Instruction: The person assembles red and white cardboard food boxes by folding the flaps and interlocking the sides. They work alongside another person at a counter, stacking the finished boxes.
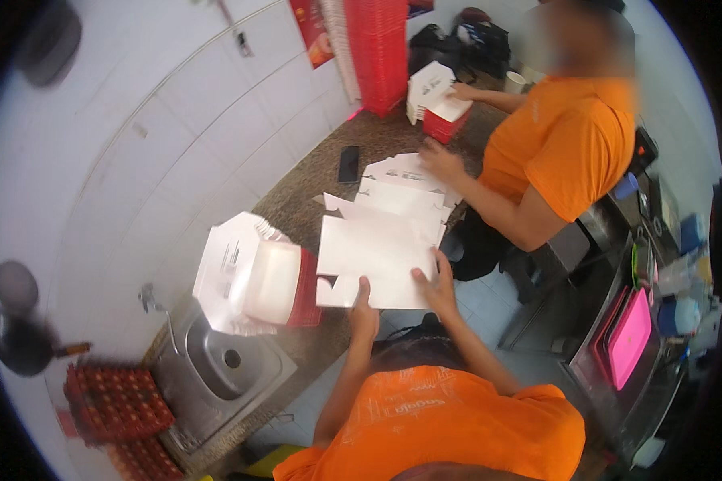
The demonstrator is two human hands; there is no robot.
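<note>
I hold a flat white cardboard box blank [377, 255] with notched corners in front of me. My left hand [364, 314] grips its near edge, thumb on top, and my right hand [436, 290] grips it farther right in the same way. Beyond it, more flat white blanks [401, 192] lie overlapping on the counter. To my left stands a stack of opened red-and-white cardboard boxes [273, 280], nested together with their lids out to the side. The fingers under the blank are hidden.
A co-worker in orange [545, 160] stands at the right, one hand at a smaller stack of boxes [445, 120], the other by the blanks. A black phone [349, 164] lies on the speckled counter [301, 188]. A steel sink [208, 393] is at left; a tall red stack [379, 52] stands behind.
</note>
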